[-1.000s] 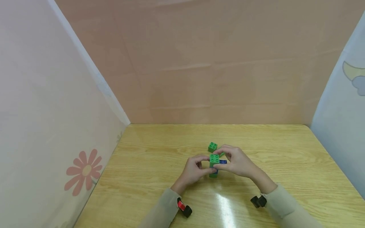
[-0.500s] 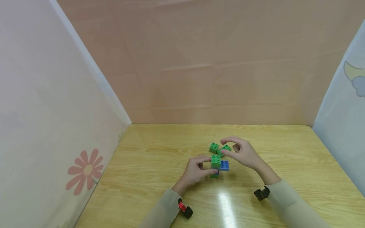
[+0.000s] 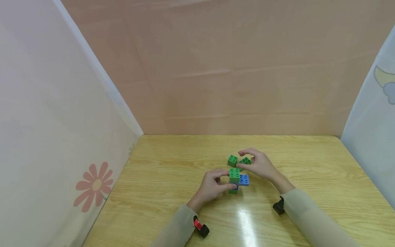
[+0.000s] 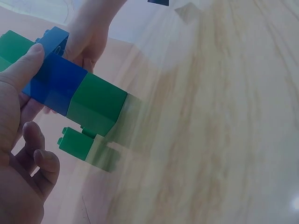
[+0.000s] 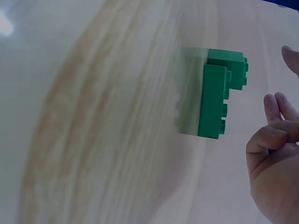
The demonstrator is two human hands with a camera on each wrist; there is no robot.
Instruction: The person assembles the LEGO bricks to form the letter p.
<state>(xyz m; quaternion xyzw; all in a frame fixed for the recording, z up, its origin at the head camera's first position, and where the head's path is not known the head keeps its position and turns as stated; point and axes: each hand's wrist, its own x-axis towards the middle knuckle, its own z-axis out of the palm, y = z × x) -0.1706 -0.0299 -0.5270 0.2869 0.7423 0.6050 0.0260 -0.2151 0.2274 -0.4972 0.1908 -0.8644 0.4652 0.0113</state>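
Note:
My left hand (image 3: 211, 187) grips a small tower of toy building bricks, thumb on the near side. The tower has a green brick (image 3: 234, 175) on top, blue (image 4: 58, 86) in the middle and green (image 4: 98, 105) at its foot. From its right side juts a blue brick (image 3: 244, 180) with studs up. My right hand (image 3: 260, 165) hovers with thumb and forefinger parted around a long green brick (image 3: 246, 160); the right wrist view shows a gap between fingers and brick. Beside it lies a square green brick (image 3: 232, 160).
All the bricks are on a wood-grain table (image 3: 172, 154). A plain brownish cloth (image 3: 197, 85) stands behind its far edge. Pale curtains flank both sides, the left one bearing a pink flower (image 3: 94, 185).
My right hand has let go of the tower and moved back and right to the loose green bricks. The jutting blue brick now shows fully. My left hand keeps its grip.

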